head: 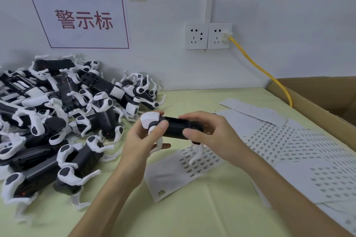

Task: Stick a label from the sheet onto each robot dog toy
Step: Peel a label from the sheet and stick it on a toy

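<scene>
Hands gripping one robot dog toy (174, 127), left hand (143, 136) curled round its white head, right hand (208, 131) pinching its black body

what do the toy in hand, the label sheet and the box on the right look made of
Toy: apparently hard plastic, matte black body, smooth white head and legs. Label sheet: thin white paper, lying flat with printed rows. Box: brown cardboard, with a plain dull flap.

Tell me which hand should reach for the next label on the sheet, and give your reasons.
Probably the right hand. It grips the rear of the robot dog toy directly above the label sheet, while more sheets lie to its right. The left hand grips the toy's white head end, nearer the pile of toys.
</scene>
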Tool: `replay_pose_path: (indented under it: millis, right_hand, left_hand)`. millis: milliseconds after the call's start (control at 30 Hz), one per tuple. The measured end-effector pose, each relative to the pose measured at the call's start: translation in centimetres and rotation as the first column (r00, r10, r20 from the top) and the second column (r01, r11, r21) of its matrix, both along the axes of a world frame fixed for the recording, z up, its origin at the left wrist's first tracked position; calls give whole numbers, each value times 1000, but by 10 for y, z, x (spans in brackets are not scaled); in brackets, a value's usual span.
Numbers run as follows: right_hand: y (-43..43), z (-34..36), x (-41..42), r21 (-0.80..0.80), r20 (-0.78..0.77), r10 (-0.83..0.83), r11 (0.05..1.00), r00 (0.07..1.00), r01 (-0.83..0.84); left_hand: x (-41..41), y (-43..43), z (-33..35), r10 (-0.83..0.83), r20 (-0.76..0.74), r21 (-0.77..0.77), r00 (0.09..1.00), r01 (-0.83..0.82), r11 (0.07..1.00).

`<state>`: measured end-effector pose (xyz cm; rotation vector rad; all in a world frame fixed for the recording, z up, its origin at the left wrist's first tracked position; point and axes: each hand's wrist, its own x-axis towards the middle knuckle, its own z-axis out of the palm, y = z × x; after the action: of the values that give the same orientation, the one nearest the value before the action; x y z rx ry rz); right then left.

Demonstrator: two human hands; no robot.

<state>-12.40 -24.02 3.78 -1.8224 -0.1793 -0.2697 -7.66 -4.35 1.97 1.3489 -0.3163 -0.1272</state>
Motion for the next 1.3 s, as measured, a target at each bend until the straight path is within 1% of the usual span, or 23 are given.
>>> replay_pose_path:
  millis: [67,233,367,467,533,567,600,633,667,700,733,767,800,833,867,900,933,967,1033,1067,1100,1200,1300]
  right_hand:
    - [-1,1,1,29,17,-22,999,1000,22]
    - [1,-4,1,45,-52,64,997,997,-62]
    - [3,0,3,33,-6,9,999,1000,-8]
    - [-1,0,3,170,5,-21,985,1000,20]
    - [-5,-1,6,300,-52,-87,949,995,98]
    - [-8,-2,8,372,-87,-128,916,988,151]
    - [-11,-3,10,431,-114,-176,878,978,208]
    - [-15,-4,12,461,-129,-227,848,965,261]
    - [-18,-6,14,461,-133,-279,832,951,308]
    - [-21,-8,15,439,-130,-328,827,936,351]
    - [-22,-10,17,405,-120,-370,829,921,386]
    - [-24,-13,18,360,-102,-408,835,907,416]
    - [-24,-15,18,303,-76,-439,845,895,440]
    - [-23,-17,19,244,-48,-460,855,886,457]
    - [-22,-18,19,191,-23,-468,865,884,463]
    - [-21,-19,19,153,-4,-465,874,885,460]
    - [-21,-20,19,129,10,-461,880,887,456]
    - [-20,-20,18,110,20,-458,884,889,453]
    - [-19,-20,18,75,34,-454,889,890,451]
    - [-18,-20,17,54,44,-452,891,891,450]
    - [-17,-20,16,32,56,-449,893,892,448]
    - [-14,-20,14,-32,78,-430,901,899,434]
    - [-12,-21,13,-107,84,-410,903,908,417]
  left_hand:
    - [1,2,1,-27,-9,6,1000,27,1000]
    - [2,-1,-1,66,-1,1,998,-66,998]
    - [1,-2,-2,41,14,-11,999,-41,999]
    - [2,-7,0,-21,-20,-53,1000,20,998]
    - [6,-7,2,-17,-102,-90,995,7,996]
    - [6,-6,2,19,-133,-51,991,-26,998]
    - [6,-5,0,73,-116,57,991,-67,996]
    - [5,-4,-4,121,-24,237,992,-111,965]
    - [5,-3,-10,116,117,448,986,-157,880]
    - [3,-3,-14,37,237,632,971,-183,753]
    - [1,-4,-16,-70,301,764,951,-196,615]
    - [-2,-6,-17,-168,316,847,934,-198,492]
    - [-5,-8,-16,-236,313,895,920,-202,398]
    - [-6,-9,-15,-281,307,917,909,-204,342]
    - [-7,-10,-14,-305,292,928,906,-191,321]
    - [-7,-9,-12,-312,273,929,910,-166,330]
    - [-7,-9,-11,-310,249,923,918,-128,362]
    - [-7,-8,-10,-303,218,905,928,-76,418]
    - [-7,-8,-8,-280,114,822,953,68,565]
    - [-8,-8,-7,-283,53,768,958,142,624]
    - [-8,-8,-6,-307,5,723,952,209,659]
    - [-8,-6,-2,-446,-52,623,893,378,685]
    - [-9,-2,0,-552,-109,568,826,508,648]
